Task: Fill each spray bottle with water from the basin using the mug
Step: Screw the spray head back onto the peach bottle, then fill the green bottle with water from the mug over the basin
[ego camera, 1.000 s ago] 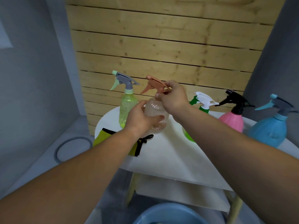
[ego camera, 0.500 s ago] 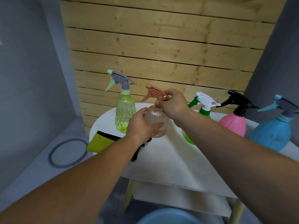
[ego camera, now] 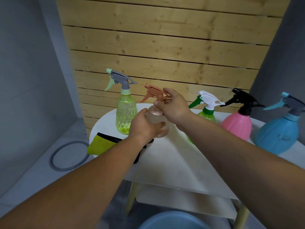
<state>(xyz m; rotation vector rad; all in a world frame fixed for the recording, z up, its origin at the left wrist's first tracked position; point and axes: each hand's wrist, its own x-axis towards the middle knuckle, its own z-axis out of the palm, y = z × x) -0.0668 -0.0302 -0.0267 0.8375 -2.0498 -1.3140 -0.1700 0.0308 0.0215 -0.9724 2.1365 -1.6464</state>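
Left hand clamps the clear peach bottle steady, mid-surface, so right hand fingers, pinched on its trigger cap, can likely unscrew it; basin waits near, below.

The basin is cut off at the bottom edge; the right arm hides most of the green bottle.

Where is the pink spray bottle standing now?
In the head view the pink spray bottle stands on the white table, right of centre, between the green bottle and the blue bottle.
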